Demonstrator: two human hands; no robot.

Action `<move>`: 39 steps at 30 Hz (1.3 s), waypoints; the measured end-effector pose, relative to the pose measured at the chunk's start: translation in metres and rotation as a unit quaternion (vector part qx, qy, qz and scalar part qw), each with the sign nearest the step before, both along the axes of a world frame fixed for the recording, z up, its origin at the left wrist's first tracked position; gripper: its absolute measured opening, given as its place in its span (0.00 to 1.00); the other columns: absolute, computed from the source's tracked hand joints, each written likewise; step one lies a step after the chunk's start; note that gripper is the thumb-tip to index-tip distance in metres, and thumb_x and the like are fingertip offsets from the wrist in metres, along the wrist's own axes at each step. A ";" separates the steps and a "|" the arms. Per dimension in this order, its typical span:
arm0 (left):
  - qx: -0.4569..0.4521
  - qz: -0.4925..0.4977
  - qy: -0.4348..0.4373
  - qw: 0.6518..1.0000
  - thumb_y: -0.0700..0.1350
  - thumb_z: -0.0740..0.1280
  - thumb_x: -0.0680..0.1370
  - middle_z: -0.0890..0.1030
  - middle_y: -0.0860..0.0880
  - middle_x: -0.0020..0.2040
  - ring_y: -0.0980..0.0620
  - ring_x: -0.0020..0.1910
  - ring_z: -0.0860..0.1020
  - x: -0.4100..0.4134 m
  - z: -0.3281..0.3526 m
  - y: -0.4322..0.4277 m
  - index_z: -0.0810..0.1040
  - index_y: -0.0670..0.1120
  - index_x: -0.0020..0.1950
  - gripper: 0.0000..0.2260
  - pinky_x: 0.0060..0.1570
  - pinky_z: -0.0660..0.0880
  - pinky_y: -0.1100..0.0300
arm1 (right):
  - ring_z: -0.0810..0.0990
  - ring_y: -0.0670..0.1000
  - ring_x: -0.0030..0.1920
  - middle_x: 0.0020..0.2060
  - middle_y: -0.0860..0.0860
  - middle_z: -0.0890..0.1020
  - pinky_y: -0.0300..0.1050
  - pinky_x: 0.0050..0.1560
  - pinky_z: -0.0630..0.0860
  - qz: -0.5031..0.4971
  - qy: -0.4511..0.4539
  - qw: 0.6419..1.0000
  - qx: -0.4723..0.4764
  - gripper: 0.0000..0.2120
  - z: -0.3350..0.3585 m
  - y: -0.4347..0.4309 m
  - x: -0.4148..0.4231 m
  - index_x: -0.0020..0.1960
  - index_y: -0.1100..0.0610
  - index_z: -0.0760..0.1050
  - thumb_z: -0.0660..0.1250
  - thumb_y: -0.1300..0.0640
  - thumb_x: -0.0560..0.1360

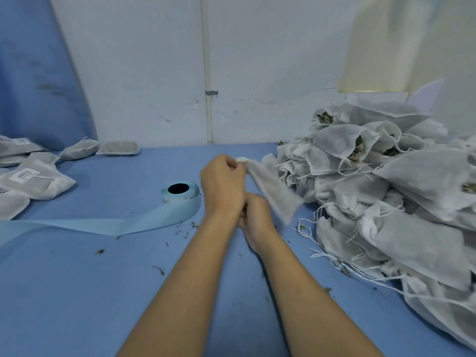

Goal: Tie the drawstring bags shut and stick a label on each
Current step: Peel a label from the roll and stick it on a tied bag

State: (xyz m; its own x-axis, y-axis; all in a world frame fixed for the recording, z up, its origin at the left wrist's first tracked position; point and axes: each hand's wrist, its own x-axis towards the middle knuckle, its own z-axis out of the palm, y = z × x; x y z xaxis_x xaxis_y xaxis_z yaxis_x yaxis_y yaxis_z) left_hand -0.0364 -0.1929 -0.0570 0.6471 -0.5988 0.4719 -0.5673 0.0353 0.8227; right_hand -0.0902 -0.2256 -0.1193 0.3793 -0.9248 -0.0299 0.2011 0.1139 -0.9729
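Bags [417, 176] — matt white nonwoven cloth; label roll [180, 193] — smooth pale-blue paper; table [77, 292] — matt blue cloth.

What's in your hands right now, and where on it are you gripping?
The left hand pinches a drawstring bag by its gathered neck. The right hand is curled below it; whether it holds anything cannot be told.

The label roll [180, 193] sits on the counter [77, 292], centre. Labelled bags [33, 181] lie left, the untied bag pile [386, 191] right, one drawstring bag [273, 189] between roll and pile.
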 end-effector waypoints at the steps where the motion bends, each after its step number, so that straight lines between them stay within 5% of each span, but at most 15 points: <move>1: -0.010 0.017 -0.002 1.000 0.40 0.63 0.75 0.73 0.54 0.33 0.54 0.36 0.71 0.008 -0.002 0.004 0.75 0.44 0.39 0.05 0.35 0.62 0.67 | 0.69 0.48 0.21 0.24 0.55 0.75 0.37 0.23 0.66 0.006 0.002 1.000 -0.005 0.14 0.002 0.003 0.002 0.27 0.60 0.76 0.56 0.68 0.68; 4: -0.012 0.036 -0.011 0.999 0.41 0.64 0.76 0.76 0.50 0.36 0.52 0.38 0.72 0.027 -0.016 0.016 0.76 0.43 0.41 0.05 0.36 0.61 0.66 | 0.74 0.47 0.22 0.24 0.53 0.79 0.35 0.23 0.69 0.025 0.009 1.000 -0.008 0.16 0.007 0.012 0.006 0.29 0.59 0.79 0.55 0.66 0.68; 9: 0.006 -0.031 0.051 0.998 0.41 0.67 0.75 0.78 0.53 0.40 0.61 0.37 0.75 0.039 -0.040 0.033 0.80 0.46 0.47 0.03 0.35 0.68 0.74 | 0.82 0.54 0.50 0.52 0.59 0.83 0.43 0.43 0.80 0.106 -0.133 0.980 0.101 0.16 0.010 0.014 0.009 0.57 0.63 0.77 0.60 0.54 0.76; 12: 0.023 -0.073 0.061 0.995 0.42 0.67 0.75 0.78 0.57 0.38 0.62 0.38 0.75 0.038 -0.047 0.041 0.79 0.51 0.47 0.04 0.36 0.70 0.74 | 0.80 0.58 0.55 0.52 0.61 0.82 0.45 0.50 0.79 0.088 -0.167 0.975 0.120 0.12 0.008 0.011 0.011 0.55 0.63 0.76 0.61 0.57 0.78; 20: 0.047 -0.108 0.200 0.973 0.43 0.66 0.76 0.77 0.49 0.31 0.53 0.29 0.73 0.031 -0.055 0.041 0.79 0.43 0.40 0.07 0.34 0.71 0.62 | 0.83 0.50 0.40 0.37 0.53 0.84 0.41 0.42 0.80 0.016 -0.195 0.970 0.143 0.04 0.007 0.011 0.015 0.45 0.61 0.78 0.67 0.60 0.75; 23: 0.045 -0.134 0.260 0.955 0.41 0.65 0.76 0.75 0.50 0.28 0.54 0.27 0.71 0.029 -0.054 0.041 0.78 0.42 0.40 0.07 0.30 0.71 0.63 | 0.81 0.48 0.34 0.35 0.53 0.82 0.41 0.36 0.78 0.008 -0.169 0.975 0.143 0.06 0.007 0.013 0.016 0.46 0.60 0.77 0.68 0.57 0.74; 26: 0.010 -0.081 0.309 0.947 0.41 0.64 0.76 0.77 0.49 0.33 0.53 0.28 0.74 0.029 -0.054 0.042 0.77 0.42 0.46 0.04 0.31 0.72 0.60 | 0.83 0.48 0.37 0.40 0.53 0.84 0.41 0.42 0.80 0.011 -0.177 0.972 0.154 0.07 0.008 0.014 0.015 0.49 0.59 0.78 0.68 0.56 0.74; 31: -0.081 0.001 0.231 0.970 0.45 0.65 0.77 0.79 0.52 0.44 0.56 0.33 0.79 0.036 -0.051 0.046 0.76 0.49 0.47 0.01 0.36 0.75 0.58 | 0.84 0.46 0.33 0.36 0.52 0.85 0.36 0.32 0.78 0.015 -0.176 0.971 0.162 0.04 0.009 0.017 0.013 0.44 0.58 0.78 0.68 0.57 0.74; 34: -0.060 -0.007 0.215 0.975 0.45 0.69 0.74 0.82 0.51 0.43 0.52 0.43 0.81 0.037 -0.048 0.046 0.79 0.48 0.44 0.01 0.45 0.78 0.54 | 0.84 0.46 0.33 0.35 0.51 0.85 0.35 0.32 0.78 0.030 -0.159 0.975 0.152 0.04 0.009 0.017 0.013 0.43 0.59 0.79 0.68 0.58 0.74; 39: -0.017 0.020 0.193 0.981 0.43 0.71 0.72 0.82 0.53 0.39 0.56 0.40 0.79 0.039 -0.053 0.045 0.80 0.48 0.44 0.03 0.41 0.75 0.63 | 0.84 0.46 0.34 0.34 0.52 0.85 0.36 0.33 0.78 0.039 -0.147 0.979 0.137 0.04 0.008 0.018 0.012 0.43 0.60 0.79 0.68 0.60 0.74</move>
